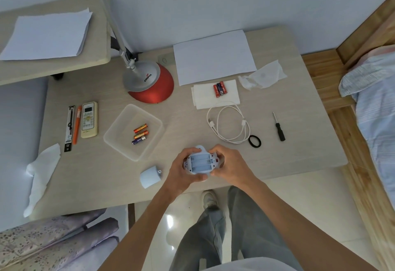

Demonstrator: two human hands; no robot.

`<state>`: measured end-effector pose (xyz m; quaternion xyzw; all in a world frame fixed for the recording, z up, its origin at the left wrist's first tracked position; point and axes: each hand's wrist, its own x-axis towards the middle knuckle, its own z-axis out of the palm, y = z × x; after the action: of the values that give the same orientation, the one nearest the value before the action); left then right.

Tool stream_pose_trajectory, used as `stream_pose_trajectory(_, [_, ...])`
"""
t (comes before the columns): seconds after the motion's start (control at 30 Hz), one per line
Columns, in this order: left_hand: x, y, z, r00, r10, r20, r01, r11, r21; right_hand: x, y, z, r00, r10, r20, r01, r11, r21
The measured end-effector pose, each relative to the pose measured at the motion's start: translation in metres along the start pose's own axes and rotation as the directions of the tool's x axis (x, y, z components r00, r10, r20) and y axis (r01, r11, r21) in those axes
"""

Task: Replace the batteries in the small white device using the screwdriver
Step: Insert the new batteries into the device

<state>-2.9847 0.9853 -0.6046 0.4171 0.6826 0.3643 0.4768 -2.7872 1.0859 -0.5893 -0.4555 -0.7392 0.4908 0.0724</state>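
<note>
The device (pixel 201 163) is held between the left hand (pixel 183 171) and right hand (pixel 229 167) over the table's (pixel 288 146) near edge — its cover (pixel 150 176) lies left, a tray (pixel 133 131) with three batteries (pixel 140 134) behind-left. Three more batteries (pixel 220 89) rest on a napkin (pixel 215 94) farther back — the screwdriver (pixel 279 127) is set right of the cable (pixel 229 124).

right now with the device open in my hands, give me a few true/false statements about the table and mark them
1. The device's battery bay is empty. True.
2. The screwdriver is in the right hand. False: it lies on the table, right of the cable.
3. Three batteries lie in the clear tray. True.
4. The cover is on the device. False: it lies on the table beside the left hand.
5. The batteries on the tissue number five. False: three show.
</note>
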Motion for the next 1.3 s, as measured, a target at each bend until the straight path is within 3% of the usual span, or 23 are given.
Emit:
stream_pose_trajectory(0.27, [0.002, 0.002, 0.003, 0.991, -0.135, -0.016, 0.131, 0.978, -0.161, -0.002, -0.004, -0.005, 1.0, 0.005, 0.004, -0.005, 1.0, -0.009])
stream_pose_trajectory(0.5, [0.001, 0.005, 0.007, 0.984, -0.177, -0.025, 0.164, 0.949, -0.267, -0.002, -0.031, -0.059, 1.0, 0.0, 0.018, 0.004, 0.982, -0.19])
stream_pose_trajectory(0.7, [0.002, 0.007, 0.006, 0.984, -0.178, -0.019, 0.167, 0.951, -0.259, 0.023, -0.079, -0.129, 0.984, -0.171, -0.046, 0.119, 0.829, -0.547])
stream_pose_trajectory(0.87, [0.002, 0.007, 0.005, 0.982, -0.189, -0.017, 0.18, 0.953, -0.245, 0.064, -0.1, -0.159, 0.97, -0.235, -0.064, 0.133, 0.729, -0.672])
stream_pose_trajectory(1.3, [0.002, 0.006, 0.005, 0.975, -0.222, 0.008, 0.215, 0.937, -0.274, 0.192, -0.046, -0.154, 0.999, 0.004, 0.035, 0.022, 0.727, -0.686])
